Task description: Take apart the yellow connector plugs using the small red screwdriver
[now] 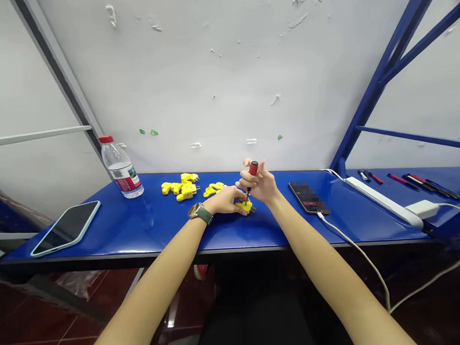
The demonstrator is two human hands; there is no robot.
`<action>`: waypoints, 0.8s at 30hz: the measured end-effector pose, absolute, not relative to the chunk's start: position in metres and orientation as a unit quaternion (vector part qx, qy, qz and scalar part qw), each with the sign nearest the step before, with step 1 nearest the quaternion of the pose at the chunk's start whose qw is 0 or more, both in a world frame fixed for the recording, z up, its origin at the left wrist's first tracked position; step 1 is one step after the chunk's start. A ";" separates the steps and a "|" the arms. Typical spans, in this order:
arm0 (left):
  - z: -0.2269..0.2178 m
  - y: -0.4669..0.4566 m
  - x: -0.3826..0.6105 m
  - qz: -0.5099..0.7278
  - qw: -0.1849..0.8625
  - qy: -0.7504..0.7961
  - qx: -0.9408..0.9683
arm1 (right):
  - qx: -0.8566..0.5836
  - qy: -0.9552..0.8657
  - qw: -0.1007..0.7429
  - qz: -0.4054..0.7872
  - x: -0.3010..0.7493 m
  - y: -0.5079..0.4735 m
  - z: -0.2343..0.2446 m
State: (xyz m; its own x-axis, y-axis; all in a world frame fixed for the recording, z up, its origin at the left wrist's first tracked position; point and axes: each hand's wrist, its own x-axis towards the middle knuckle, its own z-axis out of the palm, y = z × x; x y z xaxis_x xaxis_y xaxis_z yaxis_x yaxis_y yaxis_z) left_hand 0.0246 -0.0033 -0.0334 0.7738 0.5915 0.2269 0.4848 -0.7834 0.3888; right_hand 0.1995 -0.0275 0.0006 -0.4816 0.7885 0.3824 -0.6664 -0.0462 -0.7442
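Note:
On the blue tabletop, my left hand grips a yellow electrical plug whose metal pins point right. My right hand has its fingers around the red handle of a screwdriver. The screwdriver stands nearly upright, its dark shaft running down to the top of the plug; the exact contact at the tip is too small to make out. Left of my hands lies a group of several yellow plugs. Some more yellow plug pieces lie just behind my left hand, partly hidden by it.
A water bottle and a light-cased phone are at the left. To the right lie a charging phone with a white cable, a white power strip and several pens. Blue frame bars rise at the right.

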 end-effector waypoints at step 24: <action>-0.034 -0.006 0.027 0.166 0.180 0.281 0.928 | -0.116 -0.498 0.524 0.681 0.197 -0.027 0.006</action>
